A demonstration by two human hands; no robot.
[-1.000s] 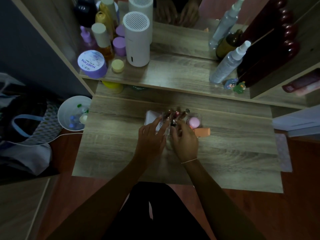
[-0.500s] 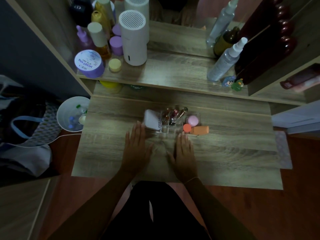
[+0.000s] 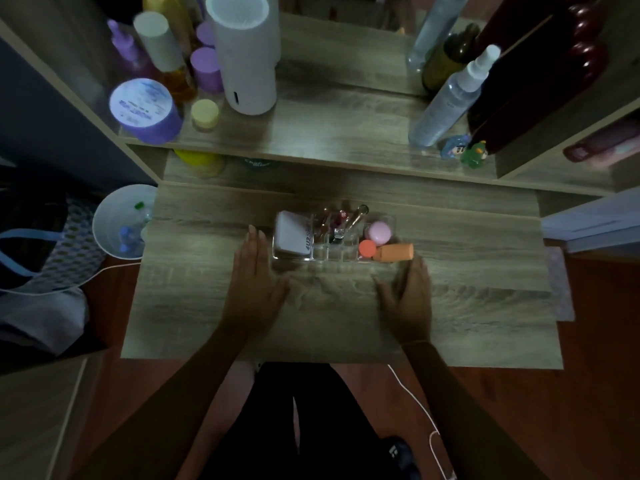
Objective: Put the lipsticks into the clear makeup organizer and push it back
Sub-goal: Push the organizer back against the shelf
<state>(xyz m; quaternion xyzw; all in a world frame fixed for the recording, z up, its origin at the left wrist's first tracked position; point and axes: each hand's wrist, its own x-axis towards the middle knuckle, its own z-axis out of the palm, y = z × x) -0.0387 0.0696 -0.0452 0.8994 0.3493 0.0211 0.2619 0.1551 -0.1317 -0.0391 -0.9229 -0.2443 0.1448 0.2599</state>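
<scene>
Dim wood table. My left hand and right hand lie flat, fingers released, grasping nothing. The organizer sits just beyond my fingertips, lipsticks standing inside. Loading looks done; pushing back remains.

Both flat hands, left hand and right hand, flank the clear organizer holding lipsticks.
</scene>
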